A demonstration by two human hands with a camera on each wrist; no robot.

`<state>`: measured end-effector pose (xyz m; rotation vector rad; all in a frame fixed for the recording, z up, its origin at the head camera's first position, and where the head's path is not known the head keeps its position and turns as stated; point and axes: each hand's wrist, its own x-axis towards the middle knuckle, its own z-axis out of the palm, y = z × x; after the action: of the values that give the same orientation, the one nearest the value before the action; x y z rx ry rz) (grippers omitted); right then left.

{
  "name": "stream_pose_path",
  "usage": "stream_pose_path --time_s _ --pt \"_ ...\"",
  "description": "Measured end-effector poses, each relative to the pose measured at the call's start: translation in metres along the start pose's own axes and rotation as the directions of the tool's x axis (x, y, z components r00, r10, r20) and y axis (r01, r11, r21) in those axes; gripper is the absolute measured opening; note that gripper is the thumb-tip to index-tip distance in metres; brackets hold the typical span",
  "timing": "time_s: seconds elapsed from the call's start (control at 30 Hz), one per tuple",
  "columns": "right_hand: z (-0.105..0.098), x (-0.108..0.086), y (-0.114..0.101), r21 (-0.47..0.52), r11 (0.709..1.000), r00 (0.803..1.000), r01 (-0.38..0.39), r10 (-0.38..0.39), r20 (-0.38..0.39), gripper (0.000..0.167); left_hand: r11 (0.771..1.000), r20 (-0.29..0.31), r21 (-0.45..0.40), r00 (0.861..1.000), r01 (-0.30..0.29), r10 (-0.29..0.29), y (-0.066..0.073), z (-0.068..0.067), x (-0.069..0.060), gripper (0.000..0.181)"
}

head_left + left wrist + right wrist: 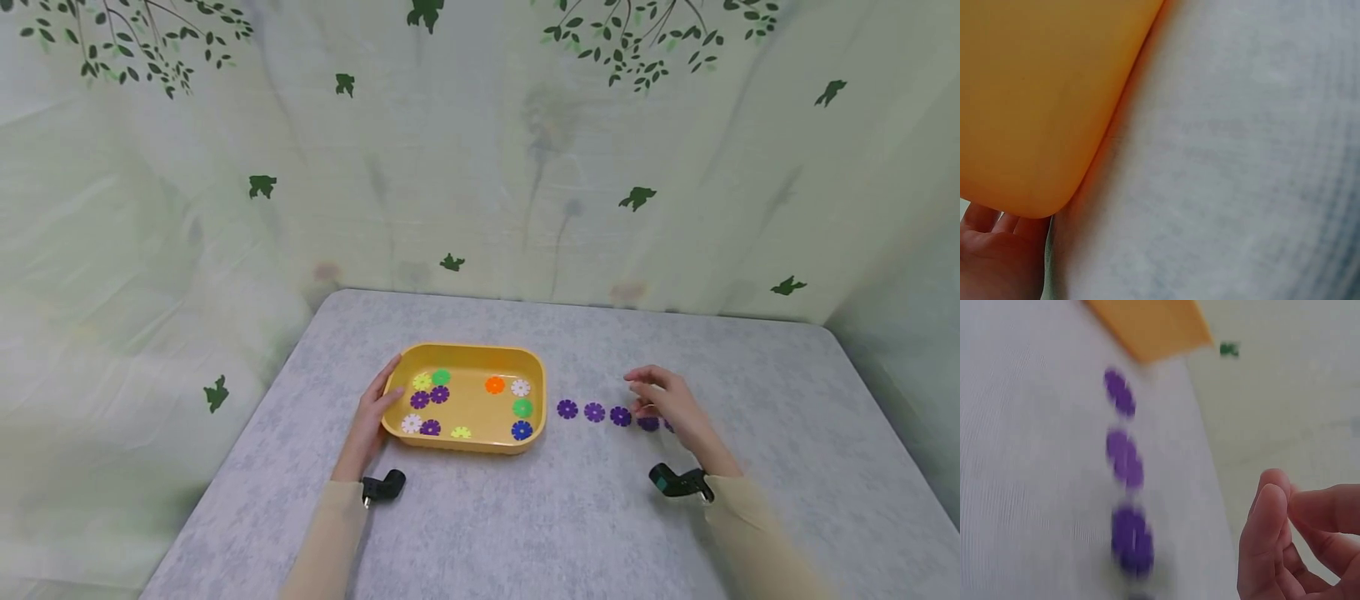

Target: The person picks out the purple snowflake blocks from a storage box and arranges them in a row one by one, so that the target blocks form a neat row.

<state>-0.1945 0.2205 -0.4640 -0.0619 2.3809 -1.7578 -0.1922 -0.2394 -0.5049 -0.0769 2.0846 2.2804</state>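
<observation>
A yellow plastic tray stands on the table, with several small notched flower-shaped discs inside. My left hand grips the tray's left end, thumb over the rim and fingers along the outer wall. In the left wrist view the hand is at the corner of the tray. To the right of the tray runs a row of purple notched discs. My right hand hovers over the right part of that row, partly hiding it. Its fingers are bent towards the thumb; nothing shows between them.
Inside the tray lie an orange disc, a blue disc, a green disc and others in white, yellow and purple. The grey table meets a pale leaf-patterned cloth backdrop at its far edge.
</observation>
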Motion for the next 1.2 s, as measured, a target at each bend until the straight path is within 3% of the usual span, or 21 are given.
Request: stream_pose_path --time_s 0.17,0.33,0.5,0.67,0.83,0.97,1.2 --pt "0.047 0.014 -0.026 0.097 0.995 0.996 0.013 -0.021 0.086 0.030 1.000 -0.002 0.009 1.000 -0.006 0.006 -0.002 -0.001 0.001 0.052" --pt "0.098 0.026 -0.050 0.195 0.980 0.978 0.024 -0.064 0.200 0.030 1.000 0.001 -0.007 1.000 -0.005 0.005 -0.002 0.000 0.001 0.053" --pt "0.147 0.035 -0.065 0.258 0.966 0.941 -0.011 -0.077 0.330 0.028 1.000 0.003 -0.014 1.000 -0.008 0.008 -0.001 0.000 0.000 0.053" --pt "0.189 0.042 -0.067 0.250 0.967 0.899 -0.058 -0.058 0.434 0.026 1.000 -0.005 -0.019 1.000 -0.009 0.009 0.000 0.000 0.000 0.053" --pt "0.219 0.046 -0.068 0.212 0.970 0.859 -0.122 -0.004 0.512 0.027 1.000 -0.006 -0.021 1.000 -0.008 0.008 -0.001 -0.001 0.001 0.053" --pt "0.234 0.048 -0.068 0.175 0.976 0.835 -0.130 0.013 0.550 0.029 1.000 0.009 -0.027 1.000 -0.014 0.014 -0.001 -0.001 0.001 0.053" --pt "0.246 0.050 -0.070 0.054 0.998 0.798 -0.034 -0.005 0.603 0.028 0.999 0.022 -0.034 0.999 -0.026 0.026 -0.001 -0.002 0.001 0.052"
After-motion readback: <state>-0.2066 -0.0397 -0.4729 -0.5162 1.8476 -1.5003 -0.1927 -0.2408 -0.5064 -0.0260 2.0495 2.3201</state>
